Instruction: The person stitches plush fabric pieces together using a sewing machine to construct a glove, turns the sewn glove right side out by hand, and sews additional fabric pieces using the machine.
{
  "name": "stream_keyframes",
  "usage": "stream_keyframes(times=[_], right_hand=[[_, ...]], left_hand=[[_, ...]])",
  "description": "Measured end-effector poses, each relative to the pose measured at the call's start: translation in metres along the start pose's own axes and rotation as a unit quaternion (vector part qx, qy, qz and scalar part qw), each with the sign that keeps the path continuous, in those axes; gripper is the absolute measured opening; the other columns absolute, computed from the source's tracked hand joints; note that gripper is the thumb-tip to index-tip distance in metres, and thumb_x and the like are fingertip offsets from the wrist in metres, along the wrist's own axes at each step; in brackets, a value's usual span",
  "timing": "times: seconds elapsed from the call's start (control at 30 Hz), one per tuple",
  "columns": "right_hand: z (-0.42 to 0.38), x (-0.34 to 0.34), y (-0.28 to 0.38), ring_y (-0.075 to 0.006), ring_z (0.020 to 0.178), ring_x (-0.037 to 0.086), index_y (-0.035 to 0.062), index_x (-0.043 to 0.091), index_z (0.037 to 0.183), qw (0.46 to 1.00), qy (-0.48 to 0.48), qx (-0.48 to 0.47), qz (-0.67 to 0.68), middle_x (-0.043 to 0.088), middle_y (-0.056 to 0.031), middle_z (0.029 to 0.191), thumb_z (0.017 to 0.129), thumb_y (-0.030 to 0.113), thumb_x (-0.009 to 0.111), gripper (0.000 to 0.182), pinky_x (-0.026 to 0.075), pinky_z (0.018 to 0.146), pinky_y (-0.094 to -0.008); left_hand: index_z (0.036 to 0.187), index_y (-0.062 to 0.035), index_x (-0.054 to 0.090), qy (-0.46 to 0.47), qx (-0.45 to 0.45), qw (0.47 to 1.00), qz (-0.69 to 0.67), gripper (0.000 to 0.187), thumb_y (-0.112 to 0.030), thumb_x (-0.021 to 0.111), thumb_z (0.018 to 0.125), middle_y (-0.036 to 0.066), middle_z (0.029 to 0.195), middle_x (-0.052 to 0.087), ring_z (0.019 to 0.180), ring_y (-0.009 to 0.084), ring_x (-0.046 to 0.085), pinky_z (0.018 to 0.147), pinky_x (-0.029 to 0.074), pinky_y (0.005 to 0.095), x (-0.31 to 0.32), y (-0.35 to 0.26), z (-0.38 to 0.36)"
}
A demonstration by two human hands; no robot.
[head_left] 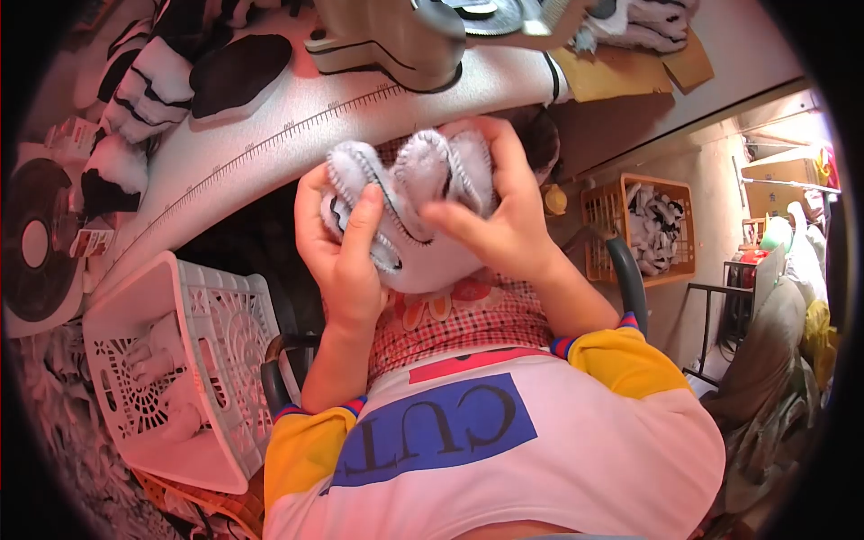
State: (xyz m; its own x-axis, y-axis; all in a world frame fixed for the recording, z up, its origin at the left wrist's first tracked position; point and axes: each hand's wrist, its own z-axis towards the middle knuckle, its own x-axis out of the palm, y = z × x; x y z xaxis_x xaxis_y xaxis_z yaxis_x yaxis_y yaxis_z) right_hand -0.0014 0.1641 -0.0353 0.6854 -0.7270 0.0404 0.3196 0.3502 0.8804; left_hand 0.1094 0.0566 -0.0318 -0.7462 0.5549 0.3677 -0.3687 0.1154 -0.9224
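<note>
A white plush piece point(432, 252) with thick stitched edges and thin black lines is held over my lap, in front of the sewing table's edge. My left hand point(346, 243) wraps round its left side, thumb pressed on a stitched flap. On the other side my right hand point(513, 211) grips the upper right folds, its thumb reaching toward the middle and slightly blurred. The fingers behind the plush are partly hidden. Beneath it lies a red checked apron point(459, 319).
A sewing machine point(387, 40) stands on the table point(315, 130), which has a printed ruler scale. Black-and-white plush pieces point(153, 85) lie at its left. A white plastic crate point(225, 315) is at my left, an orange basket point(688, 229) with fabric pieces at my right.
</note>
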Motion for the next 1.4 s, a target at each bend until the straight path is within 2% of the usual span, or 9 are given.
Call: stream_keyframes(times=[0.2, 0.4, 0.5, 0.6, 0.83, 1.0, 1.13, 1.17, 1.4], right_hand=[[-0.005, -0.002, 0.032, -0.0099, 0.098, 0.055, 0.0003, 0.05, 0.119, 0.993, 0.049, 0.084, -0.069, 0.058, -0.0041, 0.108, 0.076, 0.014, 0.081, 0.055, 0.047, 0.085, -0.0254], [-0.002, -0.005, 0.03, -0.0102, 0.094, 0.054, -0.0011, 0.052, 0.117, 0.991, 0.091, 0.055, -0.078, 0.059, -0.0047, 0.102, 0.083, 0.029, 0.075, 0.05, 0.046, 0.083, -0.0249], [-0.009, -0.015, 0.013, -0.0091, 0.088, 0.052, -0.002, 0.057, 0.109, 0.985, 0.11, 0.127, 0.028, 0.058, -0.0055, 0.097, 0.1, 0.042, 0.045, 0.046, 0.042, 0.078, -0.0224], [-0.013, -0.013, 0.008, -0.0204, 0.057, 0.052, -0.0005, 0.059, 0.091, 0.993, 0.049, 0.084, -0.061, 0.055, -0.0133, 0.066, 0.1, 0.037, 0.047, 0.04, 0.042, 0.055, -0.0318], [-0.017, 0.0, 0.022, -0.021, 0.054, 0.06, 0.0003, 0.063, 0.09, 0.993, -0.04, 0.03, -0.104, 0.059, -0.0137, 0.066, 0.095, 0.025, 0.059, 0.025, 0.044, 0.051, -0.0305], [-0.016, 0.001, 0.026, -0.0069, 0.06, 0.058, -0.0016, 0.066, 0.098, 0.994, 0.019, 0.012, -0.11, 0.063, -0.0052, 0.067, 0.094, 0.018, 0.06, 0.021, 0.045, 0.055, -0.0229], [-0.016, -0.022, 0.031, -0.0177, 0.081, 0.066, 0.0025, 0.051, 0.132, 0.988, 0.114, 0.01, -0.101, 0.068, -0.014, 0.094, 0.088, 0.026, 0.068, 0.053, 0.05, 0.075, -0.0296], [-0.018, -0.034, 0.035, -0.0244, 0.106, 0.059, 0.0052, 0.037, 0.144, 0.979, 0.187, 0.058, -0.061, 0.058, -0.0181, 0.122, 0.082, 0.025, 0.073, 0.074, 0.044, 0.094, -0.0346], [-0.043, -0.087, 0.046, -0.0334, 0.13, 0.036, 0.0134, 0.034, 0.147, 0.926, 0.364, 0.046, -0.091, 0.037, -0.0164, 0.139, 0.067, 0.011, 0.079, 0.092, 0.037, 0.103, -0.0361]], left_hand=[[0.123, 0.0047, 0.047, 0.196, -0.063, 0.976, -0.074, 0.047, -0.022, 0.06, 0.087, 0.011, 0.106, 0.06, 0.093, 0.0148, 0.06, 0.083, 0.046, 0.0254, -0.008, -0.042, 0.003], [0.085, -0.0015, 0.064, 0.155, -0.111, 0.979, 0.071, 0.009, -0.008, 0.071, 0.085, -0.004, 0.074, 0.059, 0.066, 0.0029, 0.051, 0.059, 0.041, 0.0194, 0.0, -0.045, 0.011], [0.079, -0.0039, 0.06, 0.119, -0.038, 0.989, 0.081, 0.013, -0.006, 0.073, 0.083, -0.004, 0.074, 0.057, 0.064, 0.0018, 0.047, 0.058, 0.038, 0.0184, -0.002, -0.035, 0.009], [0.075, -0.0053, 0.057, 0.101, -0.005, 0.992, 0.07, 0.019, -0.002, 0.074, 0.08, -0.005, 0.072, 0.055, 0.063, 0.0012, 0.044, 0.057, 0.035, 0.0181, 0.005, -0.032, 0.004], [0.087, -0.0026, 0.059, 0.123, -0.03, 0.988, 0.084, 0.014, -0.006, 0.072, 0.084, -0.003, 0.076, 0.058, 0.067, 0.0013, 0.048, 0.059, 0.037, 0.0172, 0.021, -0.042, 0.003], [0.089, -0.0015, 0.062, 0.199, -0.049, 0.962, 0.183, 0.016, -0.017, 0.066, 0.09, -0.002, 0.07, 0.061, 0.059, 0.0007, 0.05, 0.053, 0.038, 0.0171, 0.01, -0.044, 0.011], [0.08, -0.0053, 0.058, 0.156, -0.117, 0.978, 0.071, 0.016, -0.015, 0.063, 0.092, 0.0, 0.069, 0.063, 0.056, 0.0028, 0.054, 0.052, 0.041, 0.0182, 0.002, -0.044, 0.027], [0.078, -0.0068, 0.056, 0.149, -0.131, 0.978, 0.063, 0.017, -0.013, 0.061, 0.092, 0.001, 0.069, 0.063, 0.056, 0.0052, 0.055, 0.053, 0.043, 0.0195, -0.004, -0.044, 0.035], [0.077, -0.0077, 0.057, 0.126, -0.181, 0.975, 0.035, 0.017, -0.014, 0.058, 0.092, 0.002, 0.073, 0.063, 0.062, 0.0095, 0.059, 0.059, 0.047, 0.0227, -0.015, -0.056, 0.081]])
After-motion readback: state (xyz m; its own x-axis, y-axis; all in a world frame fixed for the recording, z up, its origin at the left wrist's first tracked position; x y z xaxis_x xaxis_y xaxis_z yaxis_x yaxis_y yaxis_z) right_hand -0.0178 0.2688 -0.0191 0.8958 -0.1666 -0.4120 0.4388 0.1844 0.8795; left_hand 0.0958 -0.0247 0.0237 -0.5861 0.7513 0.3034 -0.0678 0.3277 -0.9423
